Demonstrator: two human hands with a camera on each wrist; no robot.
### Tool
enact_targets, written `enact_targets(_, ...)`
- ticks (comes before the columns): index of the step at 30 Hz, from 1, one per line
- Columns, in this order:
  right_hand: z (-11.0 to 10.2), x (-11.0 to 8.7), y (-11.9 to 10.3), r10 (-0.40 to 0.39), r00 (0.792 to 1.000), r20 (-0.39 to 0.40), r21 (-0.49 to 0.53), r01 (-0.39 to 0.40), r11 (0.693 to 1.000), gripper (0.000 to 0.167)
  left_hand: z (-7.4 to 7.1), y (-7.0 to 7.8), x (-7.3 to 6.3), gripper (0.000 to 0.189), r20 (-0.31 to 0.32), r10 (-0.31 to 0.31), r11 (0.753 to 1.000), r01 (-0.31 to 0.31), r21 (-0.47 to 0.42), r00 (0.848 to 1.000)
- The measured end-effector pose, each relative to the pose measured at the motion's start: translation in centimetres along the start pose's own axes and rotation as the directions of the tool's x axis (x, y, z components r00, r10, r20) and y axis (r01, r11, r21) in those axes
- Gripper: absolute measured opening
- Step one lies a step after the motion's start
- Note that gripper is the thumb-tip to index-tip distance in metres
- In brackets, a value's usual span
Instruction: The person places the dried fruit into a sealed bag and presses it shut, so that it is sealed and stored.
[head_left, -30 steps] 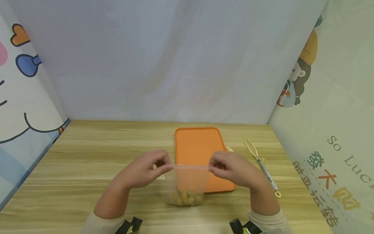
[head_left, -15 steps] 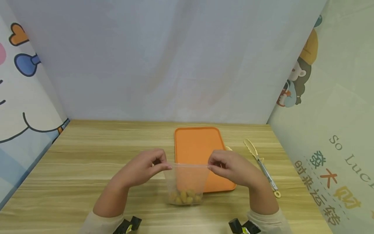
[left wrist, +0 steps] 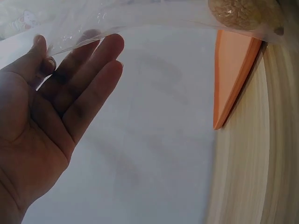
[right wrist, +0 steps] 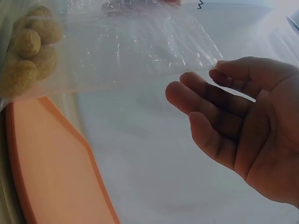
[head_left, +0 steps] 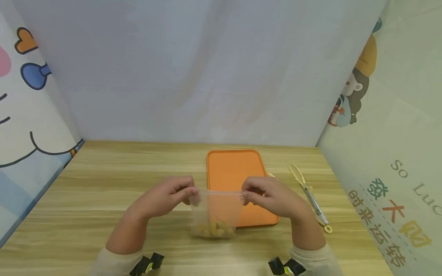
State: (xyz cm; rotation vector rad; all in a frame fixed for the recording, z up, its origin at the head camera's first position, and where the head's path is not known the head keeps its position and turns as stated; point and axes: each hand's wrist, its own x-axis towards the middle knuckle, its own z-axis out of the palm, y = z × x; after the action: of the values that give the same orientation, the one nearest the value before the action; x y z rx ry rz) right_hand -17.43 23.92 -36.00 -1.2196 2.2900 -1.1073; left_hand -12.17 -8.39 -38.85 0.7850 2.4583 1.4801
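Note:
A clear plastic bag (head_left: pixel 221 209) hangs upright in front of an orange tray, held by both hands at its top edge. Several tan, rounded, wrinkled lumps (head_left: pixel 215 229) lie in its bottom; the right wrist view shows these lumps (right wrist: pixel 29 51) through the film. With thumb and index finger my left hand (head_left: pixel 169 197) pinches the bag's upper left corner, its other fingers loosely extended in the left wrist view. At the upper right corner, my right hand (head_left: pixel 271 193) pinches the rim likewise, the remaining fingers bent below the film.
The orange tray (head_left: pixel 235 165) lies on the wooden table (head_left: pixel 138 161) behind the bag. To its right rest tongs (head_left: pixel 310 195) with cream ends and metal arms. A cream piece (head_left: pixel 271 175) beside the tray is mostly hidden by my right hand. A pale curtain stands behind.
Both hands and the bag have shifted slightly left, and the bag's bottom has risen a little. Left fingers now show through the film behind the bag's corner. Tray and tongs stay in place.

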Motion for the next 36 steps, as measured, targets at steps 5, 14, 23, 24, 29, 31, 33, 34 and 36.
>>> enact_targets(5, 0.4, 1.1, -0.3, -0.029, 0.998, 0.059, 0.102, 0.023, 0.995, 0.014, -0.9, -0.1, -0.8, 0.026, 0.02, -0.015, 0.997, 0.016, -0.082, 1.0)
enact_targets(14, 1.3, 4.9, -0.2, -0.068, 0.979, 0.194, 0.215, 0.025, 0.976, 0.015, -3.3, -1.5, -2.7, 0.032, 0.091, -0.059, 0.975, 0.077, -0.209, 0.994)
enact_targets(23, 2.3, 10.0, 2.1, 0.084, 0.958, 0.276, 0.26, -0.158, 0.953, 0.022, -5.9, -4.6, -2.6, 0.04, 0.1, -0.248, 0.947, 0.263, -0.185, 0.963)
enact_targets(24, 2.3, 10.6, 2.4, 0.105, 0.958, 0.268, 0.228, -0.169, 0.959, 0.021, -6.2, -5.0, -2.4, 0.04, 0.086, -0.262, 0.95, 0.273, -0.154, 0.961)
enact_targets(29, 2.3, 13.0, 3.8, 0.218, 0.951, 0.217, -0.008, -0.222, 0.975, 0.022, -7.3, -6.9, -0.6, 0.034, 0.036, -0.359, 0.931, 0.355, 0.078, 0.933)
enact_targets(31, 2.4, 13.8, 4.4, 0.262, 0.942, 0.209, -0.079, -0.251, 0.965, 0.024, -7.6, -7.5, 0.2, 0.029, 0.037, -0.396, 0.905, 0.383, 0.184, 0.918)
enact_targets(33, 2.5, 14.6, 5.0, 0.299, 0.93, 0.213, -0.122, -0.278, 0.953, 0.025, -7.7, -8.1, 1.0, 0.027, 0.042, -0.418, 0.875, 0.39, 0.287, 0.907)
enact_targets(34, 2.6, 14.9, 5.3, 0.316, 0.924, 0.215, -0.136, -0.292, 0.946, 0.026, -7.7, -8.4, 1.3, 0.026, 0.048, -0.43, 0.86, 0.392, 0.327, 0.902)
enact_targets(36, 2.8, 15.6, 5.9, 0.354, 0.91, 0.216, -0.169, -0.322, 0.931, 0.025, -7.7, -8.6, 2.0, 0.026, 0.058, -0.448, 0.834, 0.393, 0.387, 0.892)
